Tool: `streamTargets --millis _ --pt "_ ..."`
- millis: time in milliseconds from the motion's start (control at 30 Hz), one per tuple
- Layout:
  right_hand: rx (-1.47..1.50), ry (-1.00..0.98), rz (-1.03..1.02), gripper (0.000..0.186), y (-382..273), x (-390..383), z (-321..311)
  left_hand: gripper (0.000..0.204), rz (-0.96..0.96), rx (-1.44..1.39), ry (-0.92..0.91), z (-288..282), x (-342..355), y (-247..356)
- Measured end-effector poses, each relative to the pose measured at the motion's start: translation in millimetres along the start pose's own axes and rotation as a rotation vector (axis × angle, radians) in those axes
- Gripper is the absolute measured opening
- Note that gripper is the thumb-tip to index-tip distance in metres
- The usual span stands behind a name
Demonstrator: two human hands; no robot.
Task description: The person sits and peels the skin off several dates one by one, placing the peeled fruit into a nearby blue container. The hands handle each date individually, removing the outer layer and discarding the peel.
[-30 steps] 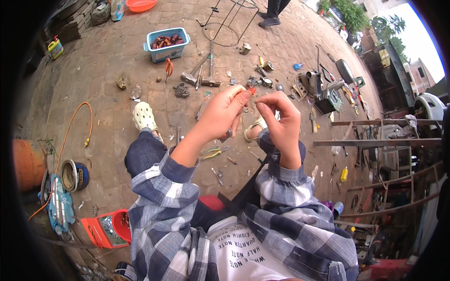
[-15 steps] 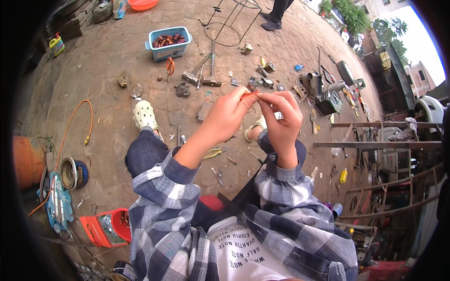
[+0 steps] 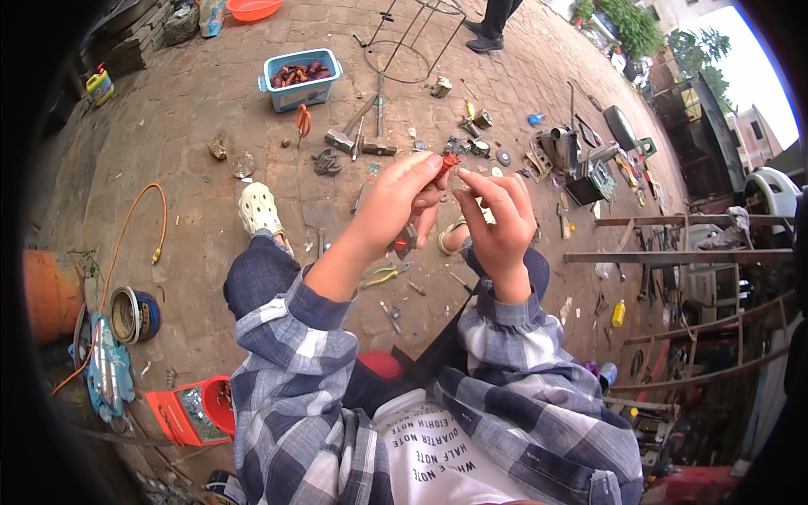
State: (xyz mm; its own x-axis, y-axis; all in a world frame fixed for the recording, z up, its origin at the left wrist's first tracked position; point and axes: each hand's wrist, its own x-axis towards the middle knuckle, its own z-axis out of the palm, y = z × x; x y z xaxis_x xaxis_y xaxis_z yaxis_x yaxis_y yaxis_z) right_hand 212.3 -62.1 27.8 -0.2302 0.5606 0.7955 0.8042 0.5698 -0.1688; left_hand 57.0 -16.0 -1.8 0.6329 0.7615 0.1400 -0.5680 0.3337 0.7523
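My left hand (image 3: 402, 194) grips a small red piece (image 3: 448, 162) with dark, spiky bits at its top, between thumb and fingers. Another red-and-dark part (image 3: 404, 239) shows beneath that palm; whether it joins the piece is unclear. Just right of the piece, my right hand (image 3: 497, 219) has bent fingers, with index and thumb apart and nothing visible between them. Below both hands, pliers (image 3: 380, 274) lie on the paving. Beyond them sit hammers (image 3: 362, 145) and orange-handled scissors (image 3: 303, 124).
A blue tub (image 3: 300, 82) holds brown-red items. Scattered metal parts (image 3: 581, 172) lie to the right beside rusty frames (image 3: 673, 257). A red bowl (image 3: 217, 408), bucket (image 3: 135, 315) and orange hose (image 3: 143, 189) are at left. Another person's legs (image 3: 486, 25) stand at the top.
My right hand's fingertips, which met my left hand at the red piece half a second ago, have drawn back down and apart. More of the piece shows in my left hand.
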Motion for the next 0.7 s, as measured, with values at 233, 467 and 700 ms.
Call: streamTargets --millis 233,467,700 --pt "0.289 -0.061 0.317 0.022 -2.7 -4.3 -5.3 0.033 0.014 -0.011 -0.035 0.3 -1.7 1.9" --pt "0.73 -0.07 0.707 0.023 -2.3 0.9 -6.9 0.032 0.008 0.054 -0.083 3.7 -1.7 3.8" --pt "0.902 -0.095 0.816 0.015 2.6 -0.4 -3.2 0.031 0.015 0.05 -0.119 4.1 -2.8 4.1"
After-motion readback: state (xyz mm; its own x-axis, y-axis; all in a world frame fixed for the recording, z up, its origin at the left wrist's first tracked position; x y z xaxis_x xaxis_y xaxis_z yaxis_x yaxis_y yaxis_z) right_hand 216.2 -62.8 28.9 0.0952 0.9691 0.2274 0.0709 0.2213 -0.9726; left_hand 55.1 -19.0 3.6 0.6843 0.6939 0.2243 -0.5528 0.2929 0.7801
